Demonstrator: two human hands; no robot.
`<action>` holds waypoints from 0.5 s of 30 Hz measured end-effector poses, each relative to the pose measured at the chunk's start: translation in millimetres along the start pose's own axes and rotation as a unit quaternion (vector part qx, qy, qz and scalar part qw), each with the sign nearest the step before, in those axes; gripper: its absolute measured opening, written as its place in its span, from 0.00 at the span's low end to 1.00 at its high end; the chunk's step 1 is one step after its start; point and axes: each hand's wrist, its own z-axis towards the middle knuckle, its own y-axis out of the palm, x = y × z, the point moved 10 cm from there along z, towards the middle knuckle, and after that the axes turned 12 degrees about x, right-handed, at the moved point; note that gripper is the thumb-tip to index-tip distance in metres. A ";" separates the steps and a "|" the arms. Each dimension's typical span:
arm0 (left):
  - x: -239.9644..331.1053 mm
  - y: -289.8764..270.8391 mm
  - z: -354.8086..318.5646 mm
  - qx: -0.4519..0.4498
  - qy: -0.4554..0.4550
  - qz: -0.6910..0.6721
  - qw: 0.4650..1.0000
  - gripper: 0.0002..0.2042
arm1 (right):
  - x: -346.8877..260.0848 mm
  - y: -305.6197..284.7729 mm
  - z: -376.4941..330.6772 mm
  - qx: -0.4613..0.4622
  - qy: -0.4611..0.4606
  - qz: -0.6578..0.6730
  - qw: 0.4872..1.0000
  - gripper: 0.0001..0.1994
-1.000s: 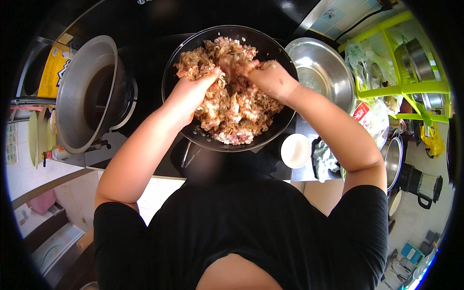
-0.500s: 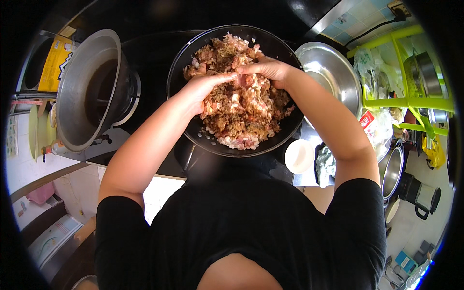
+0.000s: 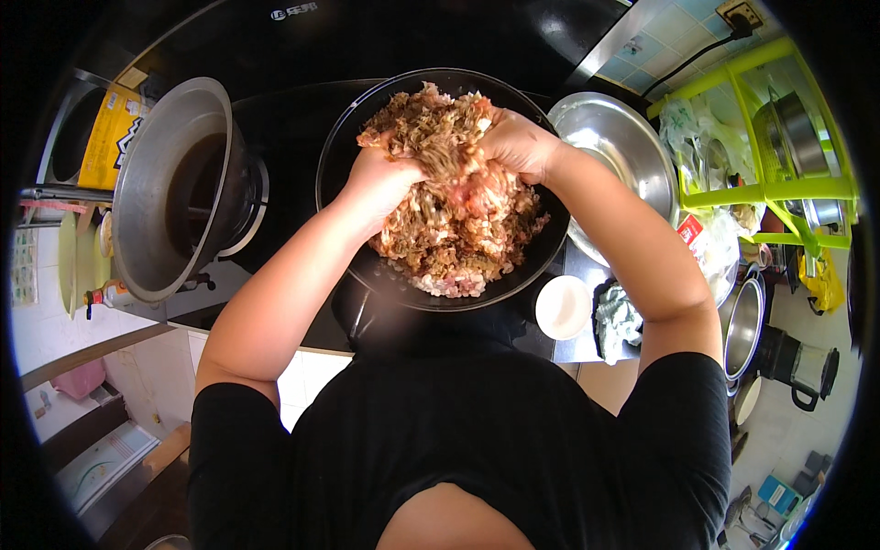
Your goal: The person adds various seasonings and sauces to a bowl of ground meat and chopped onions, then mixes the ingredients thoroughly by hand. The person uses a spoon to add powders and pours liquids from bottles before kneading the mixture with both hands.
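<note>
A clump of minced filling (image 3: 438, 137) is gripped between the left hand (image 3: 383, 179) and right hand (image 3: 513, 145), raised over the black bowl (image 3: 341, 165) at the stovetop's (image 3: 293, 119) middle. A steel pot (image 3: 170, 183) is set at the left edge, a steel lid (image 3: 623, 156) at the right, and a white cup (image 3: 562, 307) at the near edge.

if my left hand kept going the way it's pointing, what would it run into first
The left hand points up and to the right, into the minced filling it is lifting in the black bowl. Just beyond that clump is the right hand, though depth is hard to judge.
</note>
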 end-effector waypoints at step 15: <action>4.1 -17.5 -58.4 -0.008 -0.060 0.027 0.998 0.21 | 3.4 -49.5 -49.5 0.194 -0.047 -0.422 0.885 0.31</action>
